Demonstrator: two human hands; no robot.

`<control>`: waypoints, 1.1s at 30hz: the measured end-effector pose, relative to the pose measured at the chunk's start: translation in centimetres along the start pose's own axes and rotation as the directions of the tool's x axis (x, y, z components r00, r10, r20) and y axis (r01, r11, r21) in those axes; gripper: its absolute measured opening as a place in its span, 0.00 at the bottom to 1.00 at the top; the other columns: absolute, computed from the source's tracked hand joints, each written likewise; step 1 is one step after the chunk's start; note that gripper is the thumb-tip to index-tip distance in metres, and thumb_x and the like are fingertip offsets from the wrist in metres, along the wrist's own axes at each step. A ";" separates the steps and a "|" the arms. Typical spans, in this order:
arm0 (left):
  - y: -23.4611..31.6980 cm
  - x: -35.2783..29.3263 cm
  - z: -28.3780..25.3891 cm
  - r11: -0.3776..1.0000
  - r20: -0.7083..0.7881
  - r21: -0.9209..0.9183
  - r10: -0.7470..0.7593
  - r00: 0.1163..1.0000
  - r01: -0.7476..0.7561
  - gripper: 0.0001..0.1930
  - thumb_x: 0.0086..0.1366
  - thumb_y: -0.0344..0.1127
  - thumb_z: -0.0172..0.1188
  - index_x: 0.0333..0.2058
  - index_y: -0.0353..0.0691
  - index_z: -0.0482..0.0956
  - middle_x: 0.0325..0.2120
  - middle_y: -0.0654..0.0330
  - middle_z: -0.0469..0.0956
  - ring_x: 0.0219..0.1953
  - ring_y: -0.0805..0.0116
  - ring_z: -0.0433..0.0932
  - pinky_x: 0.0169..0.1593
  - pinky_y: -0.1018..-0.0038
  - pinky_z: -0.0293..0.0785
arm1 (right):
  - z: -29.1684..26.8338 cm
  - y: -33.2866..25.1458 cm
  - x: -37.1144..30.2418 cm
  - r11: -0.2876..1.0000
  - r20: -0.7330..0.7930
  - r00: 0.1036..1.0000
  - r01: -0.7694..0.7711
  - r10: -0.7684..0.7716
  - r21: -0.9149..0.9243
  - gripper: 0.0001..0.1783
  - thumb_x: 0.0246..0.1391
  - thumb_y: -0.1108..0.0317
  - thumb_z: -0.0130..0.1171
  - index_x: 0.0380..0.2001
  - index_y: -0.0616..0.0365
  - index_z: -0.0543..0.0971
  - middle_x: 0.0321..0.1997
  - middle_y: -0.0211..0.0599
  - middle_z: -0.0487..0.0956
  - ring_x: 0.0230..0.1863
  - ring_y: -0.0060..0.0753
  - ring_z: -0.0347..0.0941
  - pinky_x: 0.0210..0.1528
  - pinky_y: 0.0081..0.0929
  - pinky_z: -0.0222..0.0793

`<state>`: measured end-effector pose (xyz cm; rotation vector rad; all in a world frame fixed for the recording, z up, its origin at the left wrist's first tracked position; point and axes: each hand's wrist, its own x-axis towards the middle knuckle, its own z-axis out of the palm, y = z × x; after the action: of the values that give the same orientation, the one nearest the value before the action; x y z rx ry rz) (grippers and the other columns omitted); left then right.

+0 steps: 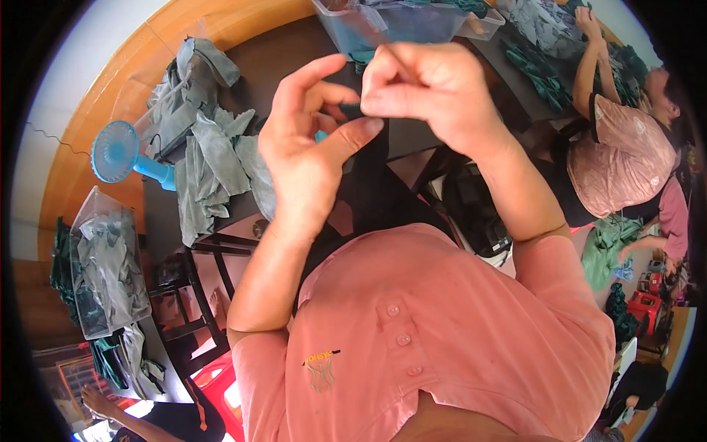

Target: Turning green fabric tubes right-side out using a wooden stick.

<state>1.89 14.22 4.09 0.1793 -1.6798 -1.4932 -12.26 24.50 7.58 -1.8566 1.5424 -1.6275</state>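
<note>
Both my hands are raised over the dark table, close together. My left hand (309, 136) has loosely curled fingers, its thumb reaching toward the other hand. Between its fingers and thumb shows a small dark green piece (350, 110), with a bit of teal lower in the palm; I cannot tell what these are. Beside it, my right hand (434, 92) is closed in a pinch, thumb pressed against the bent forefinger. A thin brownish streak (398, 60), blurred, crosses that hand's top. What the right fingers grip is hidden.
Grey-green cloth pieces (213, 144) lie heaped left on the table (276, 62), beside a blue fan (115, 152). A clear bin (398, 26) stands at the far side; another bin (110, 265) of cloth is left. Co-workers are right (626, 155) and lower left (140, 423).
</note>
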 end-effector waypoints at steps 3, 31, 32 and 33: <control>-0.7 1.2 -0.4 0.934 0.186 -0.163 -0.287 0.940 0.318 0.13 0.49 0.25 0.70 0.35 0.35 0.82 0.26 0.66 0.79 0.27 0.79 0.74 0.35 0.83 0.69 | -1.1 -0.7 0.4 0.995 -0.049 0.994 -0.098 0.099 0.036 0.03 0.52 0.73 0.62 0.29 0.58 0.78 0.28 0.25 0.76 0.27 0.15 0.69 0.27 0.15 0.63; -4.2 2.4 1.1 0.699 0.512 -0.143 -0.554 0.657 0.701 0.10 0.57 0.33 0.67 0.30 0.33 0.78 0.22 0.57 0.77 0.24 0.66 0.79 0.29 0.73 0.78 | -10.2 5.1 -2.2 0.871 -0.393 0.780 -0.466 0.487 0.155 0.04 0.49 0.78 0.61 0.28 0.58 0.78 0.24 0.28 0.76 0.17 0.20 0.69 0.17 0.14 0.64; -4.2 2.4 1.1 0.698 0.511 -0.144 -0.554 0.657 0.701 0.10 0.57 0.33 0.67 0.30 0.33 0.78 0.22 0.57 0.77 0.24 0.66 0.79 0.29 0.73 0.78 | -10.2 5.2 -2.3 0.871 -0.392 0.780 -0.467 0.488 0.154 0.04 0.49 0.78 0.61 0.28 0.58 0.78 0.24 0.28 0.76 0.17 0.20 0.69 0.17 0.14 0.64; -4.2 2.4 1.2 0.681 0.500 -0.166 -0.565 0.656 0.713 0.09 0.57 0.32 0.66 0.30 0.33 0.77 0.21 0.56 0.77 0.23 0.66 0.79 0.28 0.73 0.77 | -10.3 5.2 -2.5 0.865 -0.405 0.768 -0.478 0.496 0.155 0.04 0.49 0.78 0.61 0.28 0.58 0.77 0.24 0.28 0.76 0.19 0.19 0.69 0.19 0.15 0.64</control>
<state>-2.11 12.50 1.71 0.3193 -1.7120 -2.5159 -23.18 28.80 6.02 -0.9593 1.9331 -1.8503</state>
